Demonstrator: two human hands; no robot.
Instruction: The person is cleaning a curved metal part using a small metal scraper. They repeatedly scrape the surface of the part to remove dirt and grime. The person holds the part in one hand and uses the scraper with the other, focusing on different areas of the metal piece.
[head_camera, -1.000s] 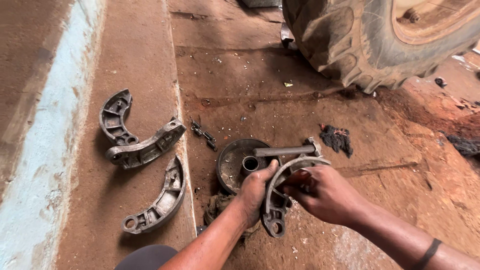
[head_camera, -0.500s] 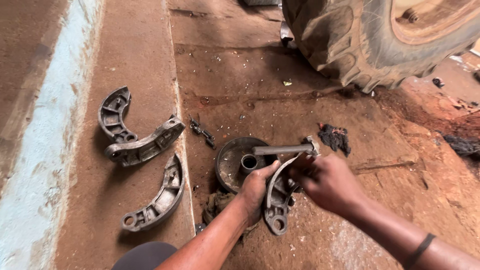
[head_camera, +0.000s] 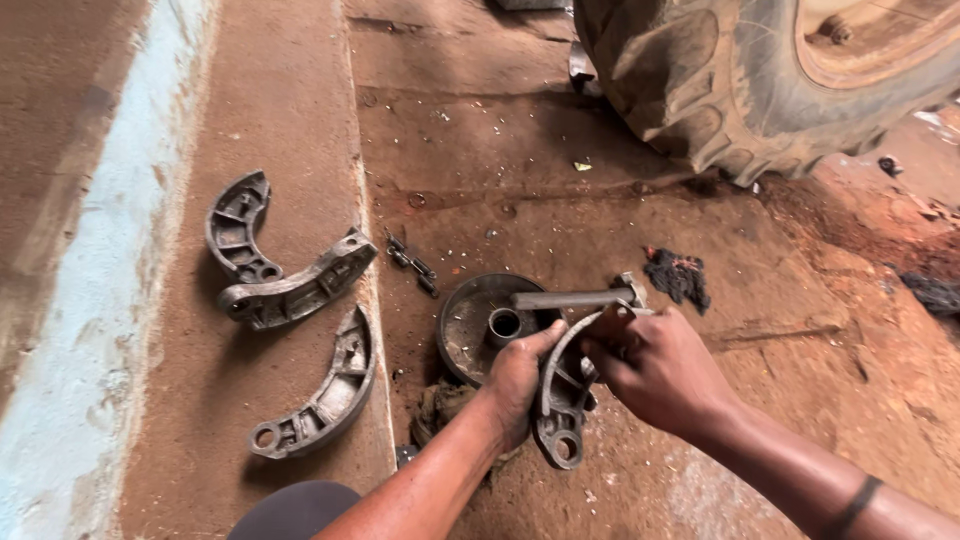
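Note:
My left hand (head_camera: 517, 385) grips a curved grey metal brake shoe (head_camera: 560, 400) by its outer arc and holds it upright over the dirt floor. My right hand (head_camera: 655, 368) is closed around the shoe's upper end, fingers wrapped over the web. Just behind the hands lies a round metal drum plate (head_camera: 470, 325) with a hub in the middle. A metal bar (head_camera: 575, 298) rests across the plate, its end by my right knuckles.
Three more brake shoes lie on the concrete step at left (head_camera: 238, 228) (head_camera: 300, 287) (head_camera: 325, 400). A short chain piece (head_camera: 412, 265) lies by the step's edge. A dark rag (head_camera: 678, 276) lies beyond the hands. A large tractor tyre (head_camera: 730, 80) stands at the top right.
The hands with the brake shoe have shifted slightly up and right. My right hand has slid up from the shoe's middle to its upper end.

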